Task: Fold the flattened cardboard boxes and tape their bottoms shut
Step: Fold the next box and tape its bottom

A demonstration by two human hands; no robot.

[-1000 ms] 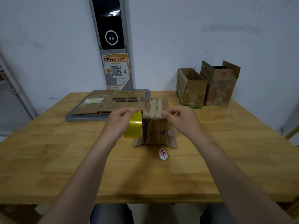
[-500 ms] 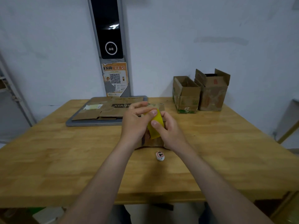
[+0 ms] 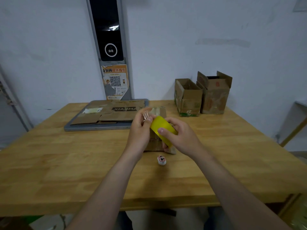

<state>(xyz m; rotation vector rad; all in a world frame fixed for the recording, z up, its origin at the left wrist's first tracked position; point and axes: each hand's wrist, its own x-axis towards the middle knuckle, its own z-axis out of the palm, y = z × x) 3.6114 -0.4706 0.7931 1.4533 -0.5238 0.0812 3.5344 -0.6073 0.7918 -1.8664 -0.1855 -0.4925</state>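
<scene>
Since a second ago your hands have closed together over the box, the roll passing from left to right. Left to right: flattened cardboard stack (image 3: 114, 113) on its grey tray (image 3: 99, 128), waiting. Left hand (image 3: 141, 130), raised, thumb and fingertips pinched on the clear tape end (image 3: 147, 114), likely to peel it free. Yellow tape roll (image 3: 163, 128), tilted, clamped in your right hand (image 3: 180, 138), fingers curled round it. Current box (image 3: 157, 143) stands on the table (image 3: 66, 163) just behind both hands, bottom up. Two finished boxes (image 3: 202, 97) sit far right.
</scene>
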